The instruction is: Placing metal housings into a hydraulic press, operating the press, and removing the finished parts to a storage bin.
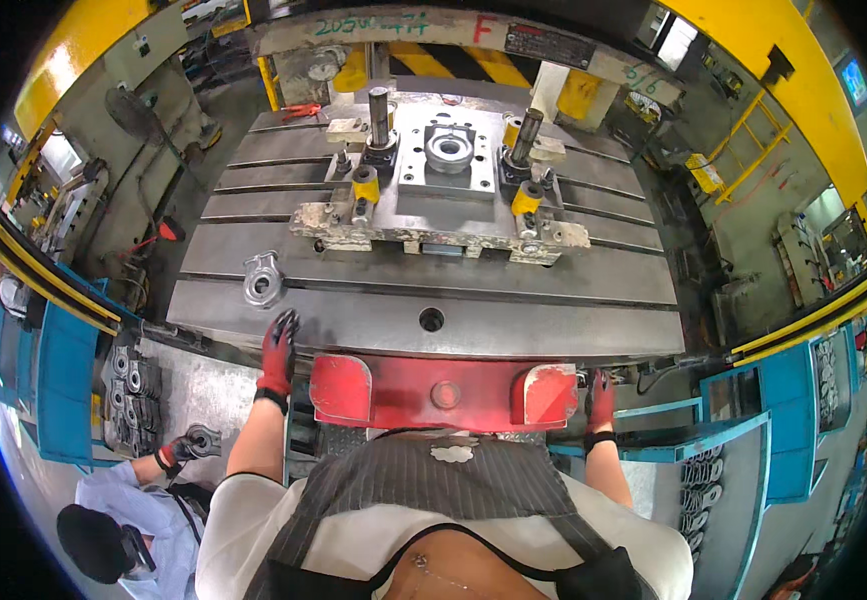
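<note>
My left hand (pixel 279 352), in a red glove with dark finger coating, reaches over the front edge of the press bed with its fingers stretched forward and nothing in them. Just beyond the fingertips a grey ring-shaped metal part (pixel 264 284) with a lug lies on the bed. My right hand (pixel 601 398), gloved alike, is at the right end of the red control box (pixel 443 393), fingers pointing forward; I see nothing held. Another ring-shaped metal part (pixel 449 149) sits on the plate of the die (pixel 443 215), between two guide posts.
The slotted press bed (pixel 553 318) spreads ahead of me under the upper beam (pixel 433 32). Red-handled pliers (pixel 302 111) lie at its far left. A co-worker (pixel 143 515) at lower left holds a metal part. Blue racks (pixel 65 385) and stacked parts (pixel 131 390) flank me.
</note>
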{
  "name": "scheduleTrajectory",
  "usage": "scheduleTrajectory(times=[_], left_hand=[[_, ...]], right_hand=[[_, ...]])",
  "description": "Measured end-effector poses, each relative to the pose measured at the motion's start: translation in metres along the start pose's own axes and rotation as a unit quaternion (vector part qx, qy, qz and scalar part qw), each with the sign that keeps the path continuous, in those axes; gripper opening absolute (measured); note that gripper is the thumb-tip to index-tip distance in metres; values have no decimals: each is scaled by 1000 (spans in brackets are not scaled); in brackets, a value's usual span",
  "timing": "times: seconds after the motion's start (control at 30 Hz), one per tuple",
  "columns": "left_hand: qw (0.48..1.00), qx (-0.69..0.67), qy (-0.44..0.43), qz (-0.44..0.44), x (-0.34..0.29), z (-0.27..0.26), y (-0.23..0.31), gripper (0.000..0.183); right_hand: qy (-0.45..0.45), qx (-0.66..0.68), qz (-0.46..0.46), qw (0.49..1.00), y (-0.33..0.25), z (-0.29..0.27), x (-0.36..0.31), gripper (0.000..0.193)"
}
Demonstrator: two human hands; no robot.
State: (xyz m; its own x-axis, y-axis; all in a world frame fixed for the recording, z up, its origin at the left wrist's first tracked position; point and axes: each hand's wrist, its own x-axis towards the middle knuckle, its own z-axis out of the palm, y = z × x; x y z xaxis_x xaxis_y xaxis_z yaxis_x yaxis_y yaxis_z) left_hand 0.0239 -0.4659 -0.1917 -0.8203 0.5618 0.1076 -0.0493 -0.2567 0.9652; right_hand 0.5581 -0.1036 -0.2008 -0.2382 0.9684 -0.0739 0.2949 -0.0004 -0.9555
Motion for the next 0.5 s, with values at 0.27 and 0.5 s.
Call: scheduleTrajectory(times=[0.27, 0.5], left_hand=[[951, 223, 181, -117, -84, -60, -78, 35], [931, -153, 100, -316, -108, -27, -70, 52]], right_hand=[[-194, 125, 172, 958, 0, 27, -47, 40], [-242, -150, -24, 958, 52, -8, -8, 42]])
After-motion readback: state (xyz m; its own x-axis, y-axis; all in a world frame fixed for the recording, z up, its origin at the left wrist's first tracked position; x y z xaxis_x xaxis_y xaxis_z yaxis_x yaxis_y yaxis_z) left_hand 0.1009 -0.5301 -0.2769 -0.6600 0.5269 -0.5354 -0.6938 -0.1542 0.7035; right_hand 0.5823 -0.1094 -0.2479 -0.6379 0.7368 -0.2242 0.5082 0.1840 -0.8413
